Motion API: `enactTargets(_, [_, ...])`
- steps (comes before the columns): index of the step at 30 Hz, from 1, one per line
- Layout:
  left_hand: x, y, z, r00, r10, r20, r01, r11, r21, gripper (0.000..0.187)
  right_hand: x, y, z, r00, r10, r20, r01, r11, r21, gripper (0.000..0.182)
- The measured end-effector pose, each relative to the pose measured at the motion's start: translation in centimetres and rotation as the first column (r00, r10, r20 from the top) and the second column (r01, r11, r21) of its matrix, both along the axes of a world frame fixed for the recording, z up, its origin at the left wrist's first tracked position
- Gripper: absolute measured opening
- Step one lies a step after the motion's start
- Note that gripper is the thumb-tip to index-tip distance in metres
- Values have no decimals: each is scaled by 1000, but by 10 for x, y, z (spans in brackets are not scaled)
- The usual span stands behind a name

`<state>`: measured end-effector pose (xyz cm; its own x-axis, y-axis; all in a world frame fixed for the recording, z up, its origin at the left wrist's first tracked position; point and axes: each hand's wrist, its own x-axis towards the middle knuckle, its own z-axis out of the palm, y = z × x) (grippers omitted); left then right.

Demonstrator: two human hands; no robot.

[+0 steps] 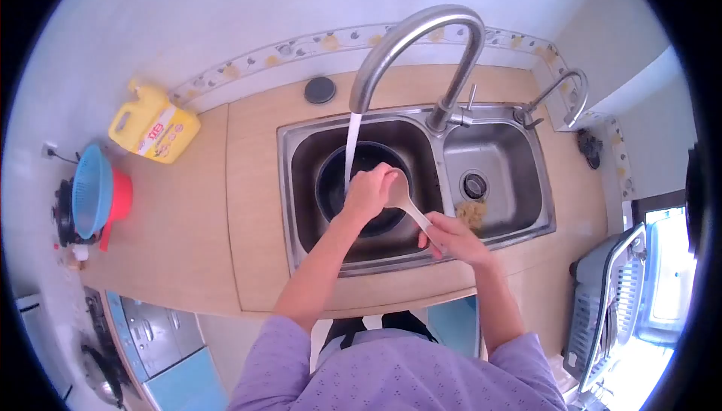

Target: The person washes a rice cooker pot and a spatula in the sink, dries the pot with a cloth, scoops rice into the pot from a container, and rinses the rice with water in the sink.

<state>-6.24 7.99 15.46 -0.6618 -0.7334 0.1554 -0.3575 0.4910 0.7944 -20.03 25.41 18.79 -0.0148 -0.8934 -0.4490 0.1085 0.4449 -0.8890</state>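
Note:
A pale, long-handled spoon [411, 207] is held over the left sink basin [304, 166]. My right hand [457, 239] wraps round its handle, near the lower end. With fingers closed, my left hand [368, 194] grips the edge of the spoon's round bowl; the fingertips are partly hidden. Beneath both hands a dark round pot [331, 178] sits in the basin. Water [352, 148] runs from the tall curved faucet [423, 23] down into the pot, just behind my left hand.
A yellowish scrubber [471, 214] lies in the right basin [496, 157] near the drain. A smaller faucet [565, 87] stands at the back right. Yellow jug [156, 127], blue basket [92, 191] and red container [121, 194] are on the left. A dish rack [602, 306] is at right.

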Motion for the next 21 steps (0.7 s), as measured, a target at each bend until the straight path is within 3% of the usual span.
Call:
enactTargets(3, [-7, -4, 7, 983, 176, 53, -173, 983, -53, 32, 19, -11, 3, 994, -95, -49, 94, 995, -12, 21])
enactTargets(5, [-7, -2, 16, 967, 252, 46, -244, 961, -133, 31, 25, -22, 7, 985, -150, -83, 151, 988, 6, 24])
enactTargets(9, [-5, 0, 32, 959, 249, 139, -211, 948, -240, 28, 20, -39, 12, 964, -187, -191, 172, 981, -91, 30])
enactTargets(14, [-5, 6, 50, 980, 56, 192, 2, 957, -289, 18, 16, -50, 17, 983, -178, 40, 181, 977, -116, 32])
enactTargets(16, [-7, 19, 62, 998, -42, 49, 51, 976, -212, 14, 18, -53, 18, 975, -187, 122, 199, 976, -92, 32])
enactTargets(21, [-8, 29, 75, 953, -124, -276, 133, 991, 11, 17, 25, -55, 24, 962, -268, 53, 268, 963, 3, 26])
